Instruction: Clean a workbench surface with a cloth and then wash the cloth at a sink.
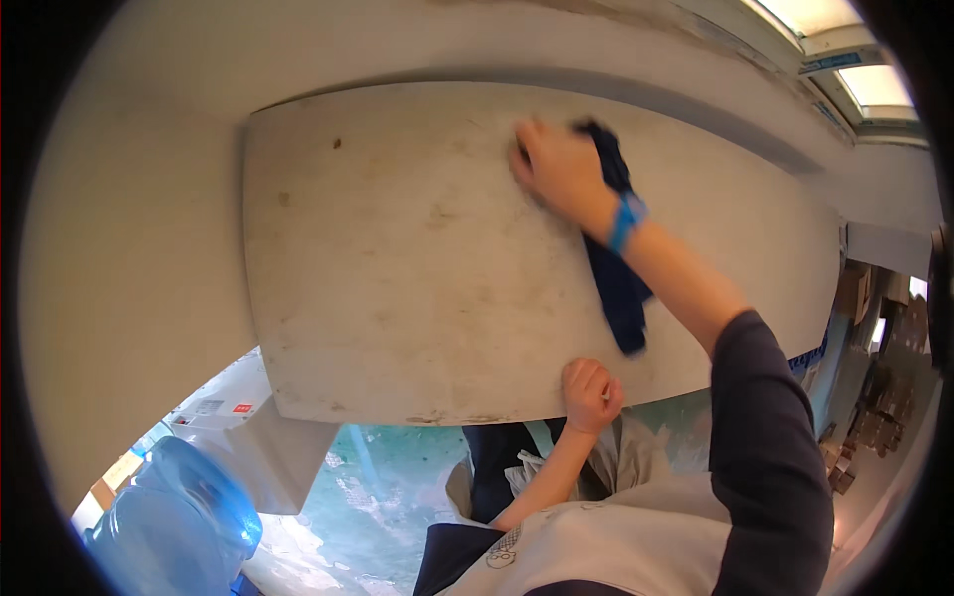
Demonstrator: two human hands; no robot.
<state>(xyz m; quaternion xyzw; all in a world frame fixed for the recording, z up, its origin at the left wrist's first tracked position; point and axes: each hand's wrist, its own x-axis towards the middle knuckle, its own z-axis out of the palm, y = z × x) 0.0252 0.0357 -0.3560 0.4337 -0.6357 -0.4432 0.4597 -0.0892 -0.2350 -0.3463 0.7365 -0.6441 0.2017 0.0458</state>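
Note:
My right hand (561,171), with a blue band at the wrist, is over the far middle of a pale, stained tabletop (397,278). Its fingers are curled and slightly blurred, and whatever may be inside them is hidden. A long strip of dark navy cloth (618,298) lies on the tabletop, running under my right wrist and showing again beyond the hand. At the near edge rests my left hand (593,395), its fingers folded into a loose fist with nothing visible in it.
Walls border the tabletop on the left and far side. A large blue water bottle (184,512) and a white box (243,437) stand at lower left. Shelves with brown boxes (884,397) are at the right, windows (845,70) at upper right.

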